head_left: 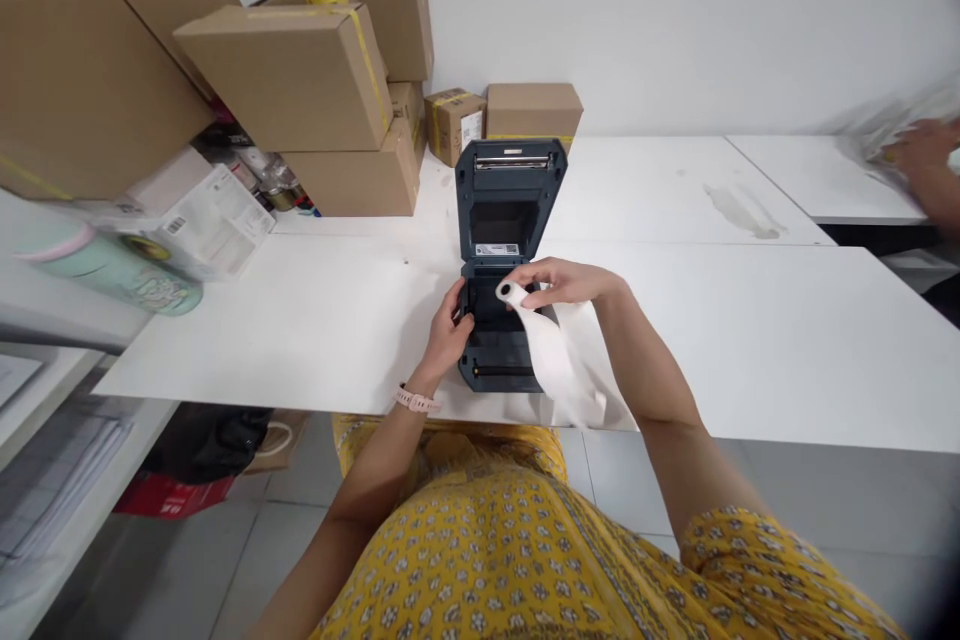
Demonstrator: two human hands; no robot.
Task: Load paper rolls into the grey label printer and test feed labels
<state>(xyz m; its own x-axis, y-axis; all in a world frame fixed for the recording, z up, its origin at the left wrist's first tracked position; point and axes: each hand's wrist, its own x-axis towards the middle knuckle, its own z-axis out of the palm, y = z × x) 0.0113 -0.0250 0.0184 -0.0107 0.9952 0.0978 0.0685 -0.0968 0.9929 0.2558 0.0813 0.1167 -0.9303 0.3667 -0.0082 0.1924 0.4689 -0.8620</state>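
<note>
A dark blue-grey label printer (501, 372) stands on the white table with its lid (512, 182) raised. My left hand (448, 332) grips the printer's left side wall, fingers over the edge and thumb towards the inside. Above the open compartment, my right hand (562, 282) holds a thin roll of white paper (513, 292), its dark core facing left. A loose length of the paper (559, 360) hangs from the roll over the printer's right side and reaches the table's front edge. The inside behind the roll and paper is partly hidden.
Cardboard boxes (285, 80) are stacked at the back left, and two smaller ones (532, 108) stand behind the printer. A mint-green bottle (120, 270) lies tilted near a white box (210, 220). Another person's hand (926, 145) touches clear plastic at far right.
</note>
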